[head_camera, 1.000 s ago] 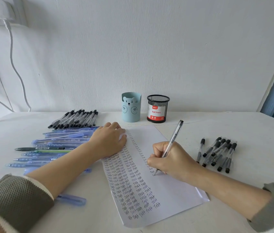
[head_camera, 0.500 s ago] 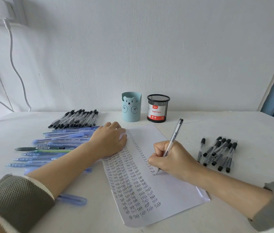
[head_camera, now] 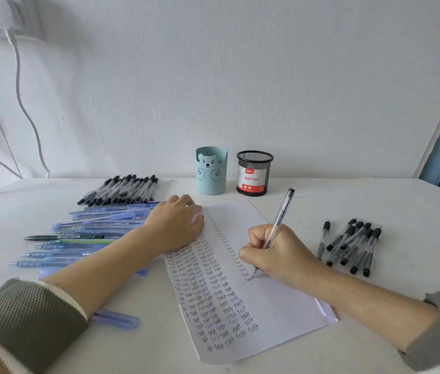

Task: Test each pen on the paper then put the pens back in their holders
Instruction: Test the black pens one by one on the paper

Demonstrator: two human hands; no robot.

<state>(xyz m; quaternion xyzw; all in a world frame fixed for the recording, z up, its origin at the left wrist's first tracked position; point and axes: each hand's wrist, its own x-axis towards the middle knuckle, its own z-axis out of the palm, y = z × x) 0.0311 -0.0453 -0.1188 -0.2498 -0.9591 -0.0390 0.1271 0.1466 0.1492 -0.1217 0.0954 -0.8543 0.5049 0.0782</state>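
Paper (head_camera: pixel 280 306) slanted, lower-right part unwritten | right hand (head_camera: pixel 275 255) grips pen (head_camera: pixel 280 211), tip down, seemingly touching paper, long axis leaning away and right | left hand (head_camera: pixel 175 225) flat, fingers relaxed, on paper's left edge | black pens (head_camera: pixel 353 244) right of paper, bare table (head_camera: pixel 375 201) between | blue cup (head_camera: pixel 211 171), mesh cup (head_camera: pixel 254 172) upright by wall.

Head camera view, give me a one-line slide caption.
Right hand writes with a clear pen on the paper, left hand pressing it flat, bear holder and mesh holder behind.
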